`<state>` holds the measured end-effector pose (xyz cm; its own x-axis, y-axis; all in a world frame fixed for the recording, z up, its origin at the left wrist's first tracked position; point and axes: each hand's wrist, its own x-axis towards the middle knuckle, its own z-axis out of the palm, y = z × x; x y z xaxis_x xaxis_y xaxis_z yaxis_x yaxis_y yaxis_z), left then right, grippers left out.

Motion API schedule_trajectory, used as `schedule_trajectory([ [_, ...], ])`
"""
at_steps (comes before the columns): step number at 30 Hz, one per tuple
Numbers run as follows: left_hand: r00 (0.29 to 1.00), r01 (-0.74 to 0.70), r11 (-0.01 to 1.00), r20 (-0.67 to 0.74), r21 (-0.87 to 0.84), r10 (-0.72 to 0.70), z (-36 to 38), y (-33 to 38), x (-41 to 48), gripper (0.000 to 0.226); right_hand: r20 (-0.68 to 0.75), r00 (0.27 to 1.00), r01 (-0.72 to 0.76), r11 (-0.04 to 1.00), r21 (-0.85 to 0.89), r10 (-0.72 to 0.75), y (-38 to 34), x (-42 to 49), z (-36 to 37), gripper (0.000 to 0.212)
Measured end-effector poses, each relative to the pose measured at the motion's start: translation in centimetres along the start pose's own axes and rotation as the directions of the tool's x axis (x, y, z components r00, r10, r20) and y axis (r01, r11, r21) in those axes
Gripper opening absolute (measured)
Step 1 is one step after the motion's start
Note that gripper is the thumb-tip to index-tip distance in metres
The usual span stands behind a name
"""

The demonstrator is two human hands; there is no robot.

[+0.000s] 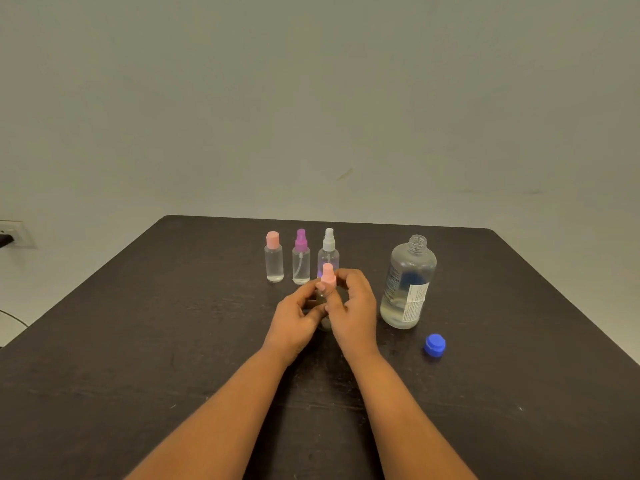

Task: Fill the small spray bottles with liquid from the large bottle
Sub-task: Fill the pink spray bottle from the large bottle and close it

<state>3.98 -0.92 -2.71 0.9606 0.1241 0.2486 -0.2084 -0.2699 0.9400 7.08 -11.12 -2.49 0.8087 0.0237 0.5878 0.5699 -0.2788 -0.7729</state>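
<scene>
Indoors, dark table (138, 341), held spray bottle (327, 274), pale wall (311, 98)

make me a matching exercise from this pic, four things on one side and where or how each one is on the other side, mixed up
Things
1. large bottle
2. blue cap
3. pink sprayer
4. purple sprayer

States
a. gripped by the left hand and right hand
b. uncapped, upright, to the right of both hands
c. upright, middle of the back row of three
d. lying loose on the table, in front of the uncapped one

Pairs: 1-b, 2-d, 3-a, 4-c
</scene>
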Motion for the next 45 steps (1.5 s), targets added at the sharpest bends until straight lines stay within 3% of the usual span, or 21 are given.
schedule_trajectory([
  [4,1.0,0.009,1.0,-0.004,-0.026,-0.009,0.07,-0.06,0.03,0.042,0.047,0.998,0.035,0.999,0.009,-0.035,0.04,-0.08,-0.07,0.014],
  [11,1.0,0.007,1.0,-0.01,0.006,-0.007,-0.03,0.08,0.0,0.04,0.029,0.995,-0.096,0.985,0.147,0.092,-0.2,-0.12,0.0,0.028],
  [16,1.0,-0.001,1.0,0.013,0.002,0.001,0.0,-0.04,0.05,0.043,0.018,0.999,-0.039,0.995,0.091,0.038,0.11,-0.11,-0.02,0.014],
  [21,1.0,0.007,1.0,0.008,-0.012,-0.007,-0.01,-0.18,0.09,0.042,0.034,0.999,-0.034,0.988,0.153,0.029,-0.31,-0.22,-0.15,0.018],
  [25,1.0,0.013,1.0,0.006,-0.01,-0.013,0.01,-0.06,0.03,0.041,0.007,0.995,-0.096,0.991,0.091,0.096,-0.28,-0.11,-0.06,0.025],
  [30,1.0,0.003,1.0,0.009,-0.004,-0.003,0.0,-0.09,0.09,0.042,0.011,1.0,-0.006,1.0,0.018,0.006,-0.18,0.05,-0.18,0.01],
  [33,1.0,0.015,1.0,0.012,-0.018,-0.015,0.04,-0.22,0.15,0.045,0.031,0.999,0.022,0.998,0.059,-0.024,-0.2,-0.03,-0.27,0.016],
  [40,0.999,0.04,0.999,-0.002,-0.02,-0.04,-0.01,-0.29,0.14,0.037,0.018,0.994,-0.112,0.986,0.124,0.111,-0.06,-0.07,-0.06,0.026],
  [45,1.0,0.01,1.0,0.004,-0.023,-0.01,0.07,-0.1,0.08,0.044,0.008,0.999,-0.053,0.996,0.077,0.052,0.01,0.02,-0.17,0.01],
])
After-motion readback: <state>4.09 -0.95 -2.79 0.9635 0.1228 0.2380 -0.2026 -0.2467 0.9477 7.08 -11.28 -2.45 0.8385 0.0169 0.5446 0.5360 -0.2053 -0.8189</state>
